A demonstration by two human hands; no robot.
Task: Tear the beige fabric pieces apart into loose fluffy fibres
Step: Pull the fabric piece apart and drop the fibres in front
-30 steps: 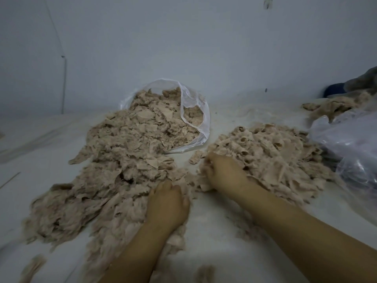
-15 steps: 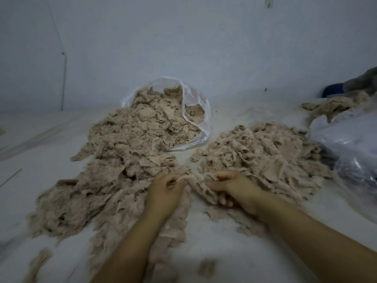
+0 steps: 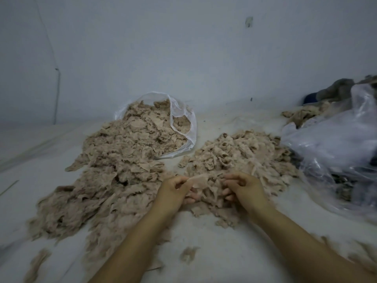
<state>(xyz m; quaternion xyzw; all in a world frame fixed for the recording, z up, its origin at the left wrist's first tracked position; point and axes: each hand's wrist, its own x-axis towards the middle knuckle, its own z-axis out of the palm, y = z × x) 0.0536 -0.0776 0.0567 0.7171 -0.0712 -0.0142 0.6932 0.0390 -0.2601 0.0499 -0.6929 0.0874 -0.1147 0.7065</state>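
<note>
Your left hand (image 3: 173,189) and right hand (image 3: 243,186) each pinch an end of one thin, flat beige fabric piece (image 3: 199,180), fingers curled, stretched between them over the white surface (image 3: 224,252). Left of it: big ragged heap (image 3: 106,180) spilling from a crinkly clear bag (image 3: 183,119). Right: fluffier, curled fibre pile (image 3: 240,152), beside crumpled clear plastic (image 3: 336,144).

A white sheet-covered surface (image 3: 234,252) carries the clear bag (image 3: 183,127) — fabric pieces (image 3: 114,172) spill from it, torn fibres (image 3: 240,156) heaped to its right.
</note>
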